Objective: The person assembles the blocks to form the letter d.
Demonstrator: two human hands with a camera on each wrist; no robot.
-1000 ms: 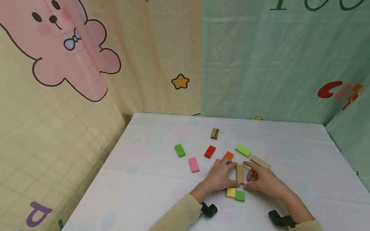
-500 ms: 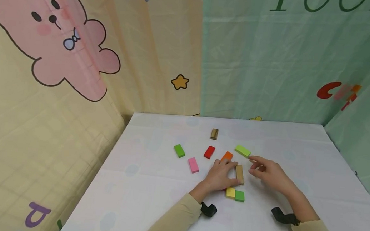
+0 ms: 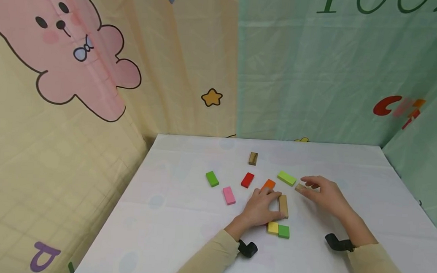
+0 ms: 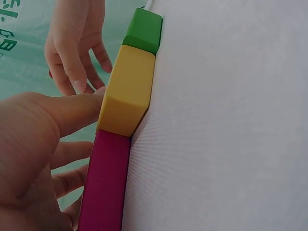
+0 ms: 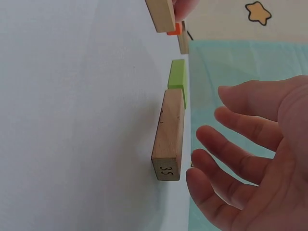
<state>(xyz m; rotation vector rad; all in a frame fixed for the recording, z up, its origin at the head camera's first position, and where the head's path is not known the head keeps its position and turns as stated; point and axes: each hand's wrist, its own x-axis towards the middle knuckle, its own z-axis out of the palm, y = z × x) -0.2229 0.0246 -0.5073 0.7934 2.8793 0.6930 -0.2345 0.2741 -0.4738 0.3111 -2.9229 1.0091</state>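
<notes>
My left hand (image 3: 260,206) spans a natural wood block (image 3: 283,206) lengthwise, index fingertip at its far end and thumb at its near end. Just in front of the thumb, a yellow block (image 3: 273,228) and a green block (image 3: 283,231) lie side by side; a magenta block (image 4: 105,183) adjoins the yellow one in the left wrist view. To the right, my right hand (image 3: 322,194) hovers with fingers spread over a second wood block (image 5: 168,130), marked 35 on its end. A gap shows between those fingers and this block in the right wrist view.
Beyond my hands lie an orange block (image 3: 269,184), a lime block (image 3: 286,178), a red block (image 3: 247,180) and a dark-striped wood block (image 3: 253,158). Left of them are a pink block (image 3: 228,195) and a green block (image 3: 212,179). Printed curtains (image 3: 193,58) back the white table (image 3: 151,233).
My right hand has moved away from the wood block by my left hand, going right and farther back to the other wood block. My left hand has kept its place.
</notes>
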